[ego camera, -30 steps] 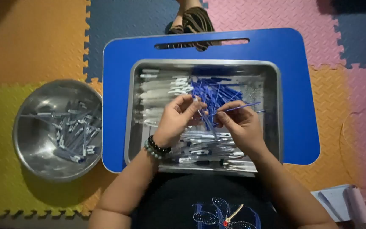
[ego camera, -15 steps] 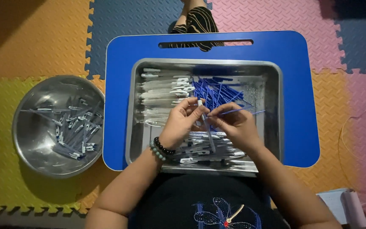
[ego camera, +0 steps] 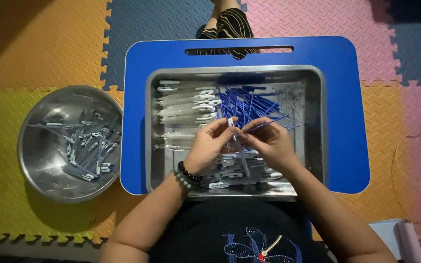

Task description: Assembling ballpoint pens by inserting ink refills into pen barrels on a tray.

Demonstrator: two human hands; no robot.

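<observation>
Over the steel tray, my left hand pinches a small white pen cap or barrel between thumb and fingers. My right hand holds a thin blue refill whose tip meets that white piece. A heap of blue refills lies in the tray's far middle, clear pen barrels at its left, and more pen parts under my hands. A bead bracelet circles my left wrist.
The tray rests on a blue lap table on coloured foam mats. A round steel bowl with several assembled pens stands to the left. A foot shows beyond the table. A cable and white items lie at the right.
Both hands stayed over the tray's middle; the blue refill in my right hand tilted lower and its tip came closer to the white piece in my left.
</observation>
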